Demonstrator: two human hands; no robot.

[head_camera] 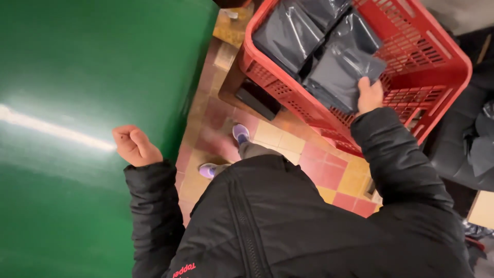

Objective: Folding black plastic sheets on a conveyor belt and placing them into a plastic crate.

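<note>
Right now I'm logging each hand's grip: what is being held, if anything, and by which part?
The right hand grips a dark plastic-wrapped packet by its lower corner inside the red crate. The left hand is a closed fist holding nothing visible.

Red slatted crate (437, 62), glossy black packets (337, 72), plain green table (77, 77)

We have one view only — a head-worn camera, looking steeply down our own black padded jacket (288, 216) to the tiled floor (329, 170). Close range, frame tilted — glossy green table (87, 77) left, red slatted plastic crate (437, 62) upper right.
</note>
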